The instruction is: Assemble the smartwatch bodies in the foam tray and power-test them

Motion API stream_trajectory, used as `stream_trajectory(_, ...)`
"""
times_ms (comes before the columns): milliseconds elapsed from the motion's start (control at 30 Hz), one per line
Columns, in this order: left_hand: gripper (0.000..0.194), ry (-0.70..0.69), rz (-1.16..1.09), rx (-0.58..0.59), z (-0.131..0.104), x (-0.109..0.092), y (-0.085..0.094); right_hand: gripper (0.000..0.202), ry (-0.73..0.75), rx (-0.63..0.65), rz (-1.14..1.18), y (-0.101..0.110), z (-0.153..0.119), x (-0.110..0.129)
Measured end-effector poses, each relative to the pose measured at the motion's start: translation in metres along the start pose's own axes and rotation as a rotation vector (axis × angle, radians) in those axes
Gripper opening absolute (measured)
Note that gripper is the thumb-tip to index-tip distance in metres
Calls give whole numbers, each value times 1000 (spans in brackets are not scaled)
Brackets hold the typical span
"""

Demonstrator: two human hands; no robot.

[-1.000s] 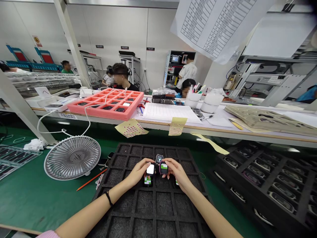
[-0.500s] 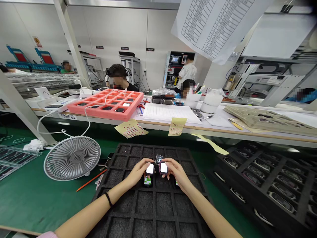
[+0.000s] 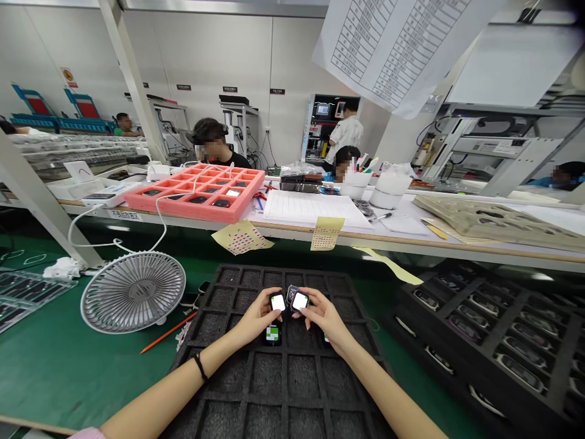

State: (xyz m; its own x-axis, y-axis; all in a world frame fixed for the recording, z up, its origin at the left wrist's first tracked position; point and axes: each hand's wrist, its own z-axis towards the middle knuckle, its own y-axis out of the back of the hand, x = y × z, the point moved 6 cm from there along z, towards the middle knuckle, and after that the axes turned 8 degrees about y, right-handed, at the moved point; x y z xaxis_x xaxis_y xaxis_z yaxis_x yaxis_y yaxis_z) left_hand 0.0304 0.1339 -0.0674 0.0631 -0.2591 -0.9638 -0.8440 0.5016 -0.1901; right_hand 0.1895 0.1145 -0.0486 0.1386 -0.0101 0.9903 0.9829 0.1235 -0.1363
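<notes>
My left hand [image 3: 260, 315] is closed on a smartwatch [image 3: 278, 302] with a lit white screen, its thumb at the lower edge of the glass. In my right hand [image 3: 321, 314] is a second smartwatch [image 3: 300, 302], also lit white, with the thumb near its lower edge. Both are held side by side above a black foam tray [image 3: 260, 375] divided into square pockets. Partly covered by the right-hand watch, another watch [image 3: 291, 292] shows a dark face behind them. Below my left hand, a watch with a green and white screen [image 3: 273, 334] lies in the tray. A further lit screen [image 3: 326, 338] peeks out beneath my right hand.
A grey fan [image 3: 133, 292] and an orange stick [image 3: 168, 332] are on the green bench at left. Stacked foam trays of watch cases [image 3: 498, 341] stand at right. A shelf ahead carries a pink foam tray [image 3: 196, 192] and papers [image 3: 315, 207]. Co-workers sit beyond.
Both thumbs have moved down to the lower edges of the watches. The held watches have tilted, and small green patches now show on their white screens.
</notes>
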Motion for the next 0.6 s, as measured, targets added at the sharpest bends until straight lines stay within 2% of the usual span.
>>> stream_trajectory(133, 58, 13, 6, -22, 0, -2, 1, 49, -4, -7, -15, 1, 1, -1)
stream_trajectory(333, 48, 57, 72, -54, -1, -4, 4, 40, -40, -67, -44, 4, -1, 3)
stream_trajectory(600, 49, 84, 83, -28, -3, -6, 1, 39, -50, -100, -83, 7, -3, 4)
